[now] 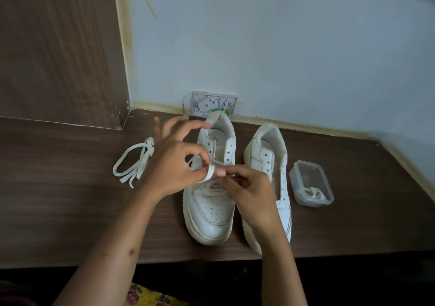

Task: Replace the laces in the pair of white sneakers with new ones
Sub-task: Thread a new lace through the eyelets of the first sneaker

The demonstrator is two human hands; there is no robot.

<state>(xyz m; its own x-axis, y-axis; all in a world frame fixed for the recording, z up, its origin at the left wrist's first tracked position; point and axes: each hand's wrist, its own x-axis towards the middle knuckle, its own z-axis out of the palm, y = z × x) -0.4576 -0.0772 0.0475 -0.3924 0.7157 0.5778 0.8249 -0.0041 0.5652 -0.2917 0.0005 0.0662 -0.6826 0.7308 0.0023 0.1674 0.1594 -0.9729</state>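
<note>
Two white sneakers stand side by side on a dark wooden table (70,211), toes toward me. Over the lower eyelets of the left sneaker (211,214), my left hand (174,167) pinches a loop of flat white lace (209,172) between thumb and forefinger. My right hand (249,190) pinches the same lace just to the right, fingertips almost touching the left hand's. The right sneaker (270,155) has no lace; my right wrist covers part of its front.
A loose bundle of white laces (134,164) lies on the table left of the shoes. A small clear plastic box (310,183) holding another lace sits right of the sneakers. A wall plate (211,104) is on the wall behind, a wooden panel at left.
</note>
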